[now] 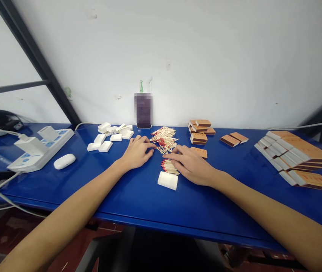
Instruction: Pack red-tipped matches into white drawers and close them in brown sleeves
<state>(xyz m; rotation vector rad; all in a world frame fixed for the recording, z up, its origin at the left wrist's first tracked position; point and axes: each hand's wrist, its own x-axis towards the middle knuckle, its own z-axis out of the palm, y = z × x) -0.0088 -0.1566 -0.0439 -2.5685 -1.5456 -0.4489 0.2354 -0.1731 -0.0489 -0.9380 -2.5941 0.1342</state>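
Observation:
A loose pile of red-tipped matches [163, 138] lies on the blue table. My left hand [138, 152] rests at its left side, index fingertip at the edge of the pile and thumb apart, holding nothing that I can see. From the right, my right hand [192, 164] reaches between the pile and a neater bundle of matches [169, 167]. Its fingers are stretched out and apart, with the thumb touching or just above the bundle. Just in front of that bundle lies a white matchbox tray [167, 180]; which way up it is, I cannot tell.
White matchbox trays [105, 146] are scattered at back left. Orange-brown matchbox sleeves [199, 138] stand behind my right hand, with stacked matchboxes [299, 153] at far right. A phone [144, 110] leans on the wall. A power strip [40, 151] and white earbud case [64, 161] sit left.

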